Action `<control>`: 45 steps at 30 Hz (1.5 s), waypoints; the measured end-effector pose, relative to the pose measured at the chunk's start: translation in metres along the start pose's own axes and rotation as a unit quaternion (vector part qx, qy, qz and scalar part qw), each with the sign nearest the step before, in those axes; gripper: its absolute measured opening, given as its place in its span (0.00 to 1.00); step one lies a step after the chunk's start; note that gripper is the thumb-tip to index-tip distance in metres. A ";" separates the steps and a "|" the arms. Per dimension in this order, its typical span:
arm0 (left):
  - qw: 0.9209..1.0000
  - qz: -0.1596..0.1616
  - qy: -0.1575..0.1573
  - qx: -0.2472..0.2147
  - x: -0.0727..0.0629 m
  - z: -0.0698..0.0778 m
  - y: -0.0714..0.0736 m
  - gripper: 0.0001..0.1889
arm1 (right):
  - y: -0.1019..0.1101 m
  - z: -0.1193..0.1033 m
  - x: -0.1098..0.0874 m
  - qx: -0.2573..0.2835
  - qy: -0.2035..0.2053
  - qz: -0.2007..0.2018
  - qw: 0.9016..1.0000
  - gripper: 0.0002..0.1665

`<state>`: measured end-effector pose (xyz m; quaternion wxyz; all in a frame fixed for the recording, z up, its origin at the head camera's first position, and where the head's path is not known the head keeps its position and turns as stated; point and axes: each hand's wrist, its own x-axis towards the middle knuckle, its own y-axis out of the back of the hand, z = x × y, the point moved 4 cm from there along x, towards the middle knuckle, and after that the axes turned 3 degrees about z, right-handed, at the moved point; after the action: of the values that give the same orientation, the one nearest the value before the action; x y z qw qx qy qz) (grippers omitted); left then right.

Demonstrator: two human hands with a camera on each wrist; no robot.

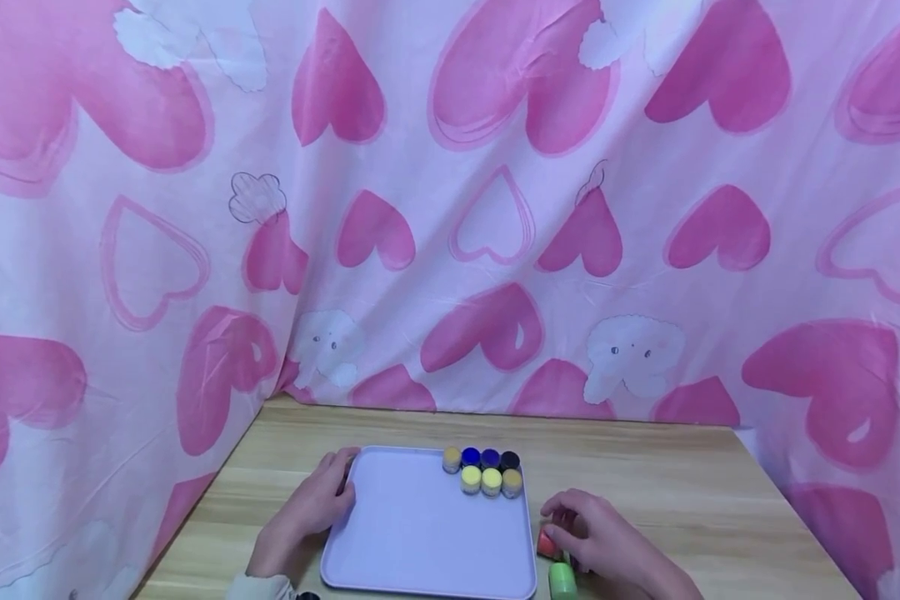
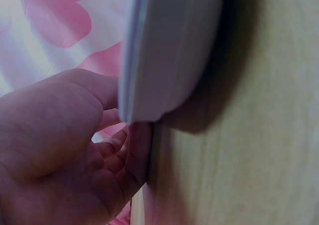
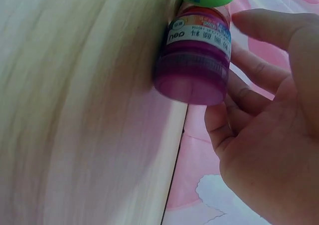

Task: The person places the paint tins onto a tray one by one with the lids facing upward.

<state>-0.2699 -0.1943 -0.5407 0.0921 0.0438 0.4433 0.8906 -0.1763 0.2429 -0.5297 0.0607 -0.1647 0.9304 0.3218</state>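
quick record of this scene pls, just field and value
surface: wooden table
tray: pale lavender, on the table
tray contents: seven jars, two rows, far right corner
left hand: holds the tray's left edge
right hand: at a partly hidden red item, grip unclear
nearby: green jar, purple jar
backdrop: pink heart-print cloth

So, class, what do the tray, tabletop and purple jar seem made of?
Tray: probably matte plastic, given its even colour and rounded corners. Tabletop: satin wood or printed laminate; grain streaks show. Purple jar: likely plastic with a soft sheen; its ridged band looks moulded.
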 end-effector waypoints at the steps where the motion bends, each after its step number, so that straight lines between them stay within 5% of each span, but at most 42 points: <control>1: 1.000 -0.001 0.001 0.001 0.000 0.000 0.000 0.31 | 0.000 0.000 -0.001 -0.003 0.007 -0.003 1.000 0.21; 7: 1.000 -0.007 0.014 0.000 0.002 -0.002 0.000 0.31 | -0.002 0.002 -0.004 0.009 0.009 -0.025 1.000 0.23; 19: 1.000 -0.007 0.021 -0.004 0.003 -0.003 -0.001 0.30 | 0.003 0.005 0.002 -0.003 0.003 -0.002 1.000 0.20; 35: 1.000 -0.008 0.012 -0.009 0.002 -0.001 0.000 0.30 | 0.005 0.001 0.004 -0.042 0.044 0.047 0.997 0.13; 45: 1.000 -0.005 0.008 -0.009 0.002 -0.002 0.000 0.30 | 0.006 0.007 0.003 -0.034 0.017 0.038 0.999 0.18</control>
<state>-0.2719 -0.1957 -0.5421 0.0935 0.0335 0.4360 0.8945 -0.1813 0.2506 -0.5321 0.0268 -0.1368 0.9255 0.3523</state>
